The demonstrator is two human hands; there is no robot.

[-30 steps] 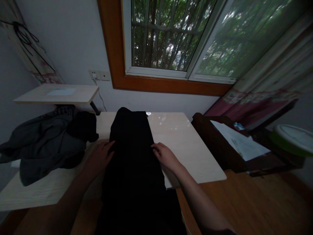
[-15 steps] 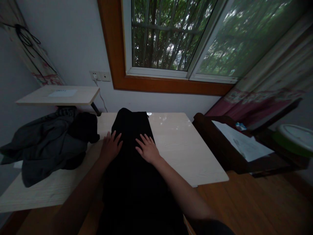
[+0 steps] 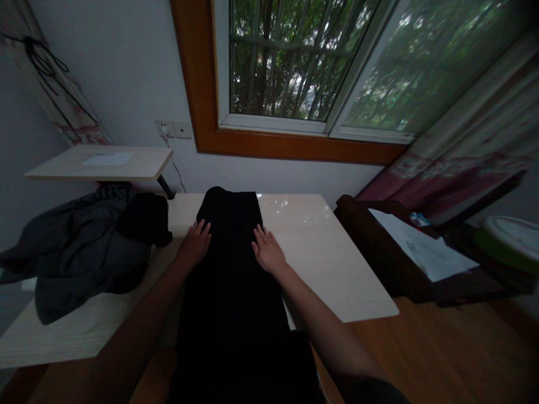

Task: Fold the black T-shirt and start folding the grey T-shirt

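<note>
A long black garment (image 3: 231, 269) lies lengthwise down the middle of a pale wooden table (image 3: 320, 264) and hangs over its near edge. My left hand (image 3: 194, 245) rests flat on the garment's left edge, fingers stretched out. My right hand (image 3: 268, 249) lies flat on its right edge, fingers also spread. Both hands sit in the far half of the cloth and hold nothing.
A heap of grey and black clothes (image 3: 84, 247) covers the table's left side. A small raised shelf (image 3: 101, 163) stands behind it. To the right is a dark wooden piece of furniture with papers (image 3: 421, 252) on it. A window (image 3: 295, 62) is straight ahead.
Both hands have slid away from me along the garment, from its middle toward the far end, and moved apart to its two edges, going from loosely curled to flat.
</note>
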